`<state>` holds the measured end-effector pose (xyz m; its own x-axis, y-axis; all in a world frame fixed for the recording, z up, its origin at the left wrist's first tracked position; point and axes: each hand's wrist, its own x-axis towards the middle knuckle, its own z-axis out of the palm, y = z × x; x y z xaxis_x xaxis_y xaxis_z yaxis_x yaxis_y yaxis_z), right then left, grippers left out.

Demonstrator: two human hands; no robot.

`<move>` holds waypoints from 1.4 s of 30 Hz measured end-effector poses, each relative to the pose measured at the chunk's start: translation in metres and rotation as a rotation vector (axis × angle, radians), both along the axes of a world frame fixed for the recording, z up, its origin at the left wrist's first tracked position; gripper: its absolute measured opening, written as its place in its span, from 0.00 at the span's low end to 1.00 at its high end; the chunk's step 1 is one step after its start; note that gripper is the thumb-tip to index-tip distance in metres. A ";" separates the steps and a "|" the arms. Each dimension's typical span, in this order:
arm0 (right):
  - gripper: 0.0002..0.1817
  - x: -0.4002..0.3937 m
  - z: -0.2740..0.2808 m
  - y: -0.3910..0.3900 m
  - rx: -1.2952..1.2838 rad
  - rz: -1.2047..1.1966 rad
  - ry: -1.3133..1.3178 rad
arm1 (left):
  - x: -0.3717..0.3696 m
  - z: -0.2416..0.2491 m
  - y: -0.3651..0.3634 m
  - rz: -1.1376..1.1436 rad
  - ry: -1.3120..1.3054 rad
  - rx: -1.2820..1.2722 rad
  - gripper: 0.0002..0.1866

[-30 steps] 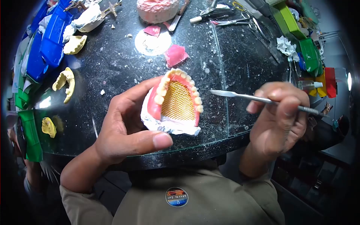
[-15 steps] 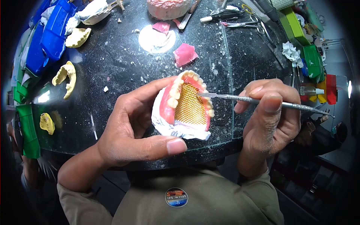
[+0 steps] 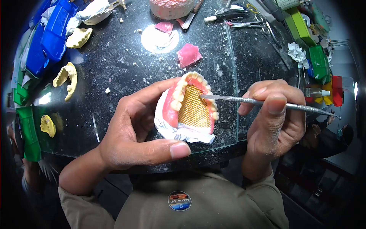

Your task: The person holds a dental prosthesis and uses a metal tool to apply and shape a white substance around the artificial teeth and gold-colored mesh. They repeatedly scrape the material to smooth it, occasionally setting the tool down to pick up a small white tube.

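My left hand (image 3: 131,131) is wrapped round a white plaster dental model (image 3: 162,120), its thumb along the near side. On the model sits a denture with pink wax gums (image 3: 170,112) and a curved row of cream teeth (image 3: 177,97). Gold-coloured mesh (image 3: 194,108) covers the palate inside the arch. Between the thumb and fingers of my right hand (image 3: 276,114) is a slim metal wax carver (image 3: 248,100). Its flat blade tip lies over the teeth on the right side, at the edge of the mesh.
Pink wax pieces (image 3: 189,55) lie beyond the model on the dusty black table (image 3: 126,57). Yellowish plaster pieces (image 3: 66,80) and blue bins (image 3: 57,32) are at left. Scissors (image 3: 248,24) and other tools lie at the back right, near crumpled white paper (image 3: 297,53) and a green bin (image 3: 319,63).
Almost nothing differs. The model has shifted very slightly to the right in my left hand's grip, while the carver's blade stays at the same spot by the teeth.
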<state>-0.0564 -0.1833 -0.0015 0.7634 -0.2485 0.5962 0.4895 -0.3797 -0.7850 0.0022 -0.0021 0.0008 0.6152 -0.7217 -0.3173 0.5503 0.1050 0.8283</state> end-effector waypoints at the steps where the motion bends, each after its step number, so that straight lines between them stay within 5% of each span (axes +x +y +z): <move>1: 0.14 0.000 0.000 0.000 -0.001 0.001 -0.002 | 0.000 0.000 0.000 -0.002 0.000 0.002 0.47; 42: 0.13 -0.010 0.005 -0.009 0.115 -0.041 -0.034 | -0.001 -0.003 0.002 0.006 0.001 -0.017 0.47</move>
